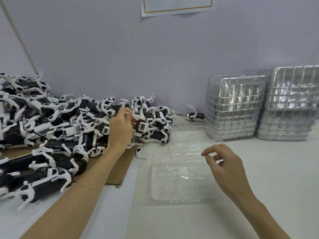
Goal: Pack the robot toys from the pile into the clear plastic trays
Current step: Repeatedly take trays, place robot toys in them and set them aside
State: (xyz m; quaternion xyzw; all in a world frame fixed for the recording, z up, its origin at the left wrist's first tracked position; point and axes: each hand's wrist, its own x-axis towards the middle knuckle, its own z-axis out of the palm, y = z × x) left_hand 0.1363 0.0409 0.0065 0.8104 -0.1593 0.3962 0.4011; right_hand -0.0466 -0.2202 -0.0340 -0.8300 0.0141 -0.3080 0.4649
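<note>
A big pile of black-and-white robot dog toys [51, 128] covers the left of the table. My left hand [121, 128] reaches into the pile's right end and grips one robot toy [142, 127] there. A clear plastic tray [179, 178] lies open and flat in front of me, its lid part [186, 144] towards the back. My right hand [222, 163] hovers over the tray's right edge with fingers loosely curled, thumb and forefinger close together, holding nothing that I can see.
Two tall stacks of clear trays [234, 107] [291, 102] stand at the back right against the wall. A single robot toy [196, 115] lies by the wall. Brown cardboard [119, 171] lies under the pile. A loose white leg [139, 153] rests near the tray.
</note>
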